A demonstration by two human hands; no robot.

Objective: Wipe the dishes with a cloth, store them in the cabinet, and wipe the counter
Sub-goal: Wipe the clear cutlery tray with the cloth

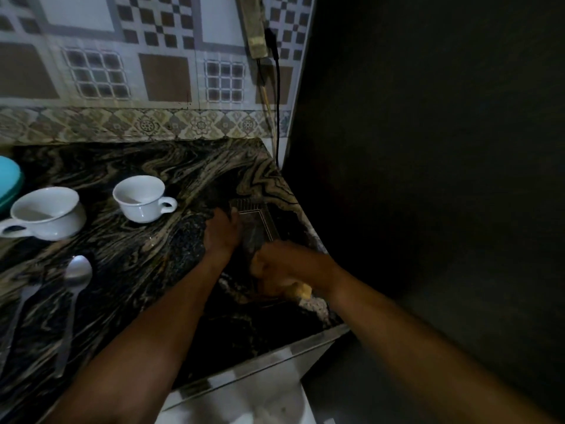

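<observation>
A dark rectangular dish (260,223) with a thin pale border line rests near the right end of the marbled counter (146,249). My left hand (221,231) grips its left edge. My right hand (276,264), blurred, is closed on a yellowish cloth (302,290) and lies against the dish's near end. Two white cups stand to the left, one (140,198) with its handle to the right, the other (49,212) with its handle to the left. Two metal spoons (73,298) (18,313) lie at the near left.
A teal container (9,182) pokes in at the left edge. The patterned tile wall (137,71) backs the counter, with a black cable (277,111) hanging at its right end. Right of the counter's edge (321,249) is dark space. A pale cabinet front (260,390) shows below.
</observation>
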